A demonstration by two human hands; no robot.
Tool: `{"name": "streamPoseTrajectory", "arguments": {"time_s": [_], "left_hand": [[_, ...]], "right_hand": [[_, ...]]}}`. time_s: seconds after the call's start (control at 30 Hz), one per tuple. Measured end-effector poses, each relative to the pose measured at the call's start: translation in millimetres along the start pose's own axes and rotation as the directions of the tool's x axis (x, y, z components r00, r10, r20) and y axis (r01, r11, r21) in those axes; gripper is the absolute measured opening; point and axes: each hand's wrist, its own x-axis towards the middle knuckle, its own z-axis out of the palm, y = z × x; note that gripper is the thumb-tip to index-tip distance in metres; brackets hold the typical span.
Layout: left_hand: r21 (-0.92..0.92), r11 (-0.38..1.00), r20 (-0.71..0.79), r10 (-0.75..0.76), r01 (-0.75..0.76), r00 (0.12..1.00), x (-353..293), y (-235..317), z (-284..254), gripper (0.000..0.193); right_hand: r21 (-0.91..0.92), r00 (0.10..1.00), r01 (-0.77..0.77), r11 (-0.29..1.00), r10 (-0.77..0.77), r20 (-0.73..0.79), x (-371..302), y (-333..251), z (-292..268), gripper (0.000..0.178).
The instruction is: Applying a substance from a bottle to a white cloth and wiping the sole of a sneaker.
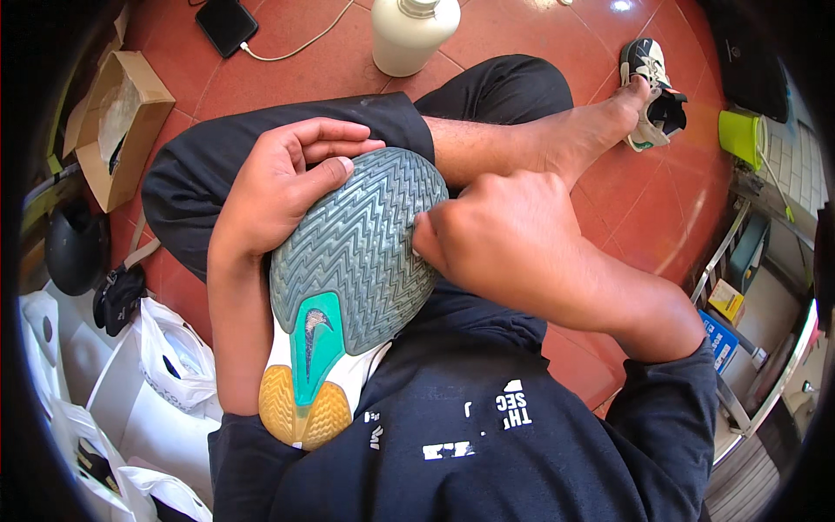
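Holding a shoe (361, 248) sole-up before the torso (461, 435), a seated person grips its front left edge with the left hand (283, 187); the curled right hand (509, 222) touches the right edge, its grasp hidden. The long axis slants from gold heel (304, 409), lower left, to toe, upper right. Grey zigzag tread meets a teal panel (306, 370).

1. Centre: the shoe (370, 235), sole up, between the left hand (283, 178) and the right hand (509, 226).
2. Top centre: a jug (413, 39) on the floor (513, 30), a phone (224, 26) to its left.
3. Upper left: a box (143, 143), below and left of the phone.
4. Upper right: a second shoe (644, 59), partly behind a foot (574, 139).
5. Lower left: a bag (178, 352).
6. Right edge: a carton (725, 300) on a rack (736, 409).
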Motion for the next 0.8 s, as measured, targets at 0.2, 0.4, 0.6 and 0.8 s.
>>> {"name": "streamPoseTrajectory", "arguments": {"time_s": [0.2, 0.4, 0.6, 0.8], "left_hand": [[0.017, 1.0, 0.006, -0.017, 0.017, 1.0, 0.0, 2.5, 1.0, 0.038], [-0.009, 1.0, -0.002, -0.013, 0.012, 1.0, 0.5, 0.6, 0.8, 0.038], [-0.005, 1.0, -0.001, -0.023, 0.023, 1.0, 2.1, 0.6, 1.1, 0.038], [-0.002, 1.0, 0.0, -0.022, 0.022, 1.0, 0.7, 0.9, 0.6, 0.037]], "right_hand": [[0.031, 0.991, 0.0, 1.0, -0.004, 0.134, -9.5, -9.5, -5.2, 0.018], [-0.074, 0.999, 0.05, 0.996, -0.051, -0.009, -3.0, -4.0, -2.7, 0.023], [-0.065, 0.992, 0.104, 0.992, -0.099, 0.083, 0.6, -2.7, -12.5, 0.013], [-0.071, 0.994, 0.103, 0.992, -0.101, 0.042, -5.0, -9.0, -11.7, 0.014]]}}
